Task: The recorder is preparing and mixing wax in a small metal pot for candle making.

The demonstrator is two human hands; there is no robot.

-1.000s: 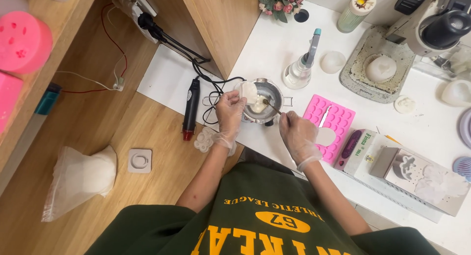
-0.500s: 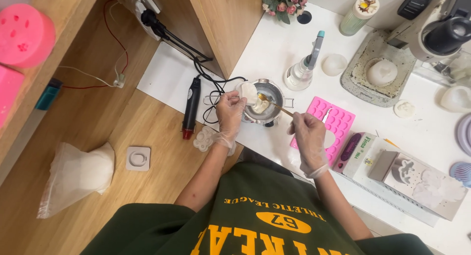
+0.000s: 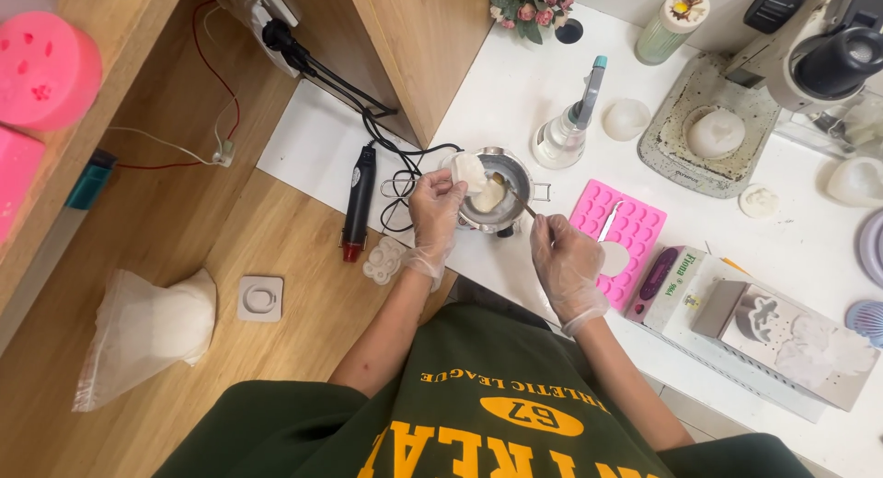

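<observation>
Head: white lump [image 3: 467, 170] in left grip [image 3: 434, 202].

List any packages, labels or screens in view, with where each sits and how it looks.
Small box: on the white table right of the pink mould, flat, purple and white.
Clear plastic bag: on the wooden surface at far left, crumpled, holding white material.
Label on the black tool: small white patch, too small to make out.
No screens.

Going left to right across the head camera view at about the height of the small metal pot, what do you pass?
Black heat tool → left hand holding a white lump → small metal pot → right hand with a stirring stick → pink silicone mould
</observation>
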